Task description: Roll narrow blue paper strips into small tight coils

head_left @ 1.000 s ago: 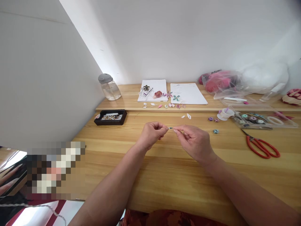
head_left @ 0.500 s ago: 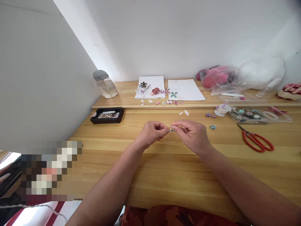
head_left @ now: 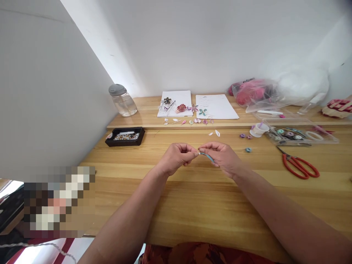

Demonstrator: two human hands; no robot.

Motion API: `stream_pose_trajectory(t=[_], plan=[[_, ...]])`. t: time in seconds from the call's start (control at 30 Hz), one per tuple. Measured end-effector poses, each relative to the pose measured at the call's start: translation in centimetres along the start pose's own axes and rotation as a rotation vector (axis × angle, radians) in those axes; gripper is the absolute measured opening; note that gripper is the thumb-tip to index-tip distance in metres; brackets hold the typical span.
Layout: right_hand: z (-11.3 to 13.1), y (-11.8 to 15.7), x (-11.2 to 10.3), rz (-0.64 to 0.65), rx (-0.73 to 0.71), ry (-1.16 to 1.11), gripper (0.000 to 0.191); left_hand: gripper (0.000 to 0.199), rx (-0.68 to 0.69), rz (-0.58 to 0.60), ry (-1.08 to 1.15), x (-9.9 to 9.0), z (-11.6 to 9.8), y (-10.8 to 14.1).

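Between my hands, above the wooden table (head_left: 187,205), curves a thin blue strand (head_left: 207,156) with a small white piece at its left end. My left hand (head_left: 180,157) pinches that white end between thumb and forefinger. With bent fingers, my right hand (head_left: 221,156) grips the blue strand close by, its thumb and forefinger near the white end. Whether the strand is thread or wire, I cannot make out. Beyond my hands lie two white petal-shaped pieces (head_left: 217,133). To the right of my right hand sits a small blue bobbin (head_left: 248,150).
Red-handled scissors (head_left: 298,165) lie at the right, below a clear tray of spools (head_left: 299,134). A white spool (head_left: 259,129) stands beside the tray. At the left are a black bead box (head_left: 125,136) and a water bottle (head_left: 123,101). Paper sheets (head_left: 217,106) lie on the raised shelf.
My right hand has turned and shifted slightly left, and more of the blue strand now shows below its fingers. My left hand keeps its pinch in nearly the same place.
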State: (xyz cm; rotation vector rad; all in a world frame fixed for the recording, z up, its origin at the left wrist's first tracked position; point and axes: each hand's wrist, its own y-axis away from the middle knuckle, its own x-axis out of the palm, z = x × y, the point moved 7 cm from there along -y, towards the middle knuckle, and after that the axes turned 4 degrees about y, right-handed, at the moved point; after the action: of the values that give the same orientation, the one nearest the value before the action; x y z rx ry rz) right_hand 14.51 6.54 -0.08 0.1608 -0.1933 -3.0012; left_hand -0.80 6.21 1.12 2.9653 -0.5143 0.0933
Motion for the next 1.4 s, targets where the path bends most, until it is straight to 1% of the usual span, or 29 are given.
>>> stream_pose_trajectory(t=[0.07,0.13,0.2,0.27,0.37,0.43,0.5,0.57,0.67,0.77,0.87,0.93,1.03,1.13,1.2,1.33,1.4], plan=[[-1.2,0.0,0.7,0.062,0.11,-0.172,0.032,0.029,0.017,-0.021,0.074,-0.2,0.0,-0.2],[-1.9,0.2,1.6,0.127,0.175,-0.266,0.031,0.031,0.037,-0.067,0.134,-0.5,0.0,-0.4],[-2.2,0.5,2.3,0.169,0.207,-0.283,0.03,0.031,0.06,-0.121,0.162,-0.8,-0.1,-0.5],[-2.0,0.9,2.8,0.164,0.2,-0.251,0.029,0.03,0.083,-0.182,0.16,-1.2,-0.1,-0.6],[-1.2,1.3,2.7,0.081,0.119,-0.131,0.027,0.029,0.1,-0.277,0.104,-1.9,-0.1,-0.6],[-0.2,1.6,2.3,0.014,0.002,0.007,0.025,0.028,0.102,-0.318,0.042,-2.2,-0.1,-0.6],[0.9,2.0,1.9,-0.055,-0.139,0.167,0.022,0.027,0.107,-0.333,-0.016,-2.3,-0.1,-0.6],[1.8,2.4,1.8,-0.1,-0.24,0.294,0.019,0.026,0.114,-0.339,-0.06,-2.3,-0.2,-0.6],[2.4,2.7,1.6,-0.132,-0.286,0.391,0.017,0.025,0.129,-0.334,-0.119,-2.3,-0.3,-0.5],[3.4,3.0,1.1,-0.204,-0.364,0.449,0.014,0.024,0.129,-0.296,-0.184,-2.0,-0.2,-0.5],[4.3,3.1,0.4,-0.263,-0.451,0.479,0.013,0.023,0.092,-0.197,-0.239,-1.4,0.1,-0.4],[4.5,2.9,0.0,-0.254,-0.464,0.476,0.014,0.023,0.066,-0.117,-0.248,-0.9,0.3,-0.2],[4.0,2.2,-0.2,-0.192,-0.422,0.447,0.018,0.024,0.05,-0.007,-0.226,-0.2,0.3,0.1],[2.9,1.2,-0.3,-0.11,-0.327,0.357,0.022,0.028,0.057,0.056,-0.185,0.2,0.0,0.2],[1.8,0.5,-0.2,-0.052,-0.221,0.235,0.025,0.029,0.079,0.065,-0.147,0.2,-0.3,0.2],[-1.0,-0.3,0.5,0.055,0.046,-0.078,0.031,0.027,0.118,0.046,-0.058,-0.1,-0.6,0.0],[-1.9,-0.2,1.1,0.111,0.116,-0.177,0.032,0.025,0.135,0.03,-0.019,-0.2,-0.7,-0.1]])
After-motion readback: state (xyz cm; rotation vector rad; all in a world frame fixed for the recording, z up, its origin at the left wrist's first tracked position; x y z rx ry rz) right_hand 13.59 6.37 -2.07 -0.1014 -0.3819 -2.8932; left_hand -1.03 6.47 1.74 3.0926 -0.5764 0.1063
